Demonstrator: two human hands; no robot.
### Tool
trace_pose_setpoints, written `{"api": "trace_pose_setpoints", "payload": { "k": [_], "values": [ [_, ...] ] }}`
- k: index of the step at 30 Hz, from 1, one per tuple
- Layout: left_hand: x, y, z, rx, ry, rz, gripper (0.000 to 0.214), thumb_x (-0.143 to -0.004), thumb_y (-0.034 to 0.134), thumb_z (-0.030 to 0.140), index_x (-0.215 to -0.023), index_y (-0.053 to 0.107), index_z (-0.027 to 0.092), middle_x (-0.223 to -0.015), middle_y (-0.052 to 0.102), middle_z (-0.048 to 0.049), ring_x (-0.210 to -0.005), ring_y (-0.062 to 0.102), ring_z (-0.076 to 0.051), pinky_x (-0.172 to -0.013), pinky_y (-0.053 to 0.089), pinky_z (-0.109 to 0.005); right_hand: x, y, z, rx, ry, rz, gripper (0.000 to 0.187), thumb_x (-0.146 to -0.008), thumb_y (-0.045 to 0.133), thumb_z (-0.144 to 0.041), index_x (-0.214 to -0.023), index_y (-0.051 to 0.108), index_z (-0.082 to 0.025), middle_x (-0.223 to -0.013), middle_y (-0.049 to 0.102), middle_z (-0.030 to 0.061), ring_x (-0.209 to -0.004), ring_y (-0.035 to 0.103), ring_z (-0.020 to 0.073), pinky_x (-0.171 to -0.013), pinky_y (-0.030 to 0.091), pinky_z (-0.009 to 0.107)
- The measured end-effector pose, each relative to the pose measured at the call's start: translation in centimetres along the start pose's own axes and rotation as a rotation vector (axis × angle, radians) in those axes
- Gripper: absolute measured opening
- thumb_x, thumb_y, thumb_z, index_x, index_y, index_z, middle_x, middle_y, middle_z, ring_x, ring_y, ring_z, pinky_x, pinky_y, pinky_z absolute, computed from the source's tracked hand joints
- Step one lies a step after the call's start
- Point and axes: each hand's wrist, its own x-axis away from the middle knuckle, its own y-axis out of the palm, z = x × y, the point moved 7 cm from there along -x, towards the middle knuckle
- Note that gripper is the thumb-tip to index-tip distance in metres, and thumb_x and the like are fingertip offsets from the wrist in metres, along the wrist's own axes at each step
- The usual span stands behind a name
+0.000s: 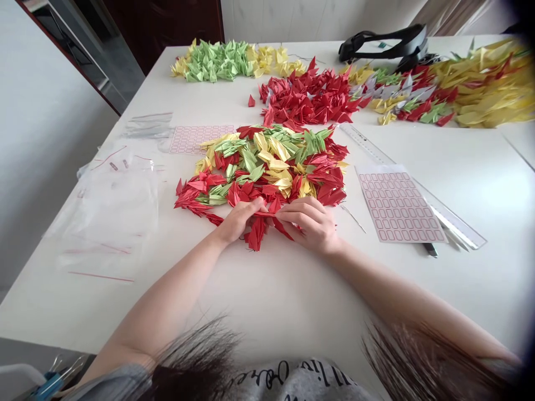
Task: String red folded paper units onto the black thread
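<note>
My left hand (239, 220) and my right hand (310, 224) meet at the near edge of a heap of folded paper cranes (271, 161) in red, yellow and green. Between them they pinch a red paper crane (271, 214), its ends partly hidden by my fingers. Just below my fingers, a red folded piece (256, 234) hangs or lies on the table; which one, I cannot tell. A thin needle-like wire (353, 218) lies to the right of my right hand.
Clear plastic bags (112, 206) lie at left. Label sheets (399, 206), a ruler (451, 217) and a dark-tipped tool (430, 250) are at right. Behind are green cranes (219, 61), red cranes (309, 94), yellow cranes (493, 83) and a black headset-like strap (384, 44).
</note>
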Motion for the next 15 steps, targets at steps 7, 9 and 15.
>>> {"api": "trace_pose_setpoints", "payload": {
  "k": [7,9,15],
  "values": [
    [-0.11,-0.4,0.37,0.061,0.059,0.097,0.038,-0.077,0.074,0.049,-0.069,0.059,0.014,-0.061,0.064,-0.0022,-0.05,0.058,-0.011,-0.05,0.05,-0.023,-0.18,0.97,-0.06,0.08,0.049,-0.095,0.016,-0.092,0.061,-0.025,-0.107,0.066,-0.024,-0.104,0.069,0.0074,-0.097,0.062,0.0204,-0.083,0.05,0.036],
    [-0.11,-0.4,0.37,0.047,0.064,0.109,0.038,-0.077,0.074,0.049,-0.069,0.06,0.014,-0.061,0.064,-0.0024,-0.051,0.059,-0.011,-0.051,0.051,-0.023,-0.28,1.02,0.07,0.083,0.083,-0.085,0.014,-0.092,0.061,-0.026,-0.105,0.066,-0.023,-0.106,0.068,0.0087,-0.099,0.062,0.0212,-0.086,0.051,0.037],
    [-0.05,-0.39,0.47,0.002,0.059,0.112,0.041,-0.073,0.076,0.053,-0.071,0.063,0.014,-0.062,0.065,-0.0031,-0.054,0.063,-0.014,-0.054,0.055,-0.025,-0.37,0.83,0.13,0.015,0.082,-0.043,0.01,-0.091,0.06,-0.018,-0.099,0.065,-0.021,-0.107,0.067,0.0095,-0.102,0.06,0.0214,-0.087,0.052,0.037]
  ]
}}
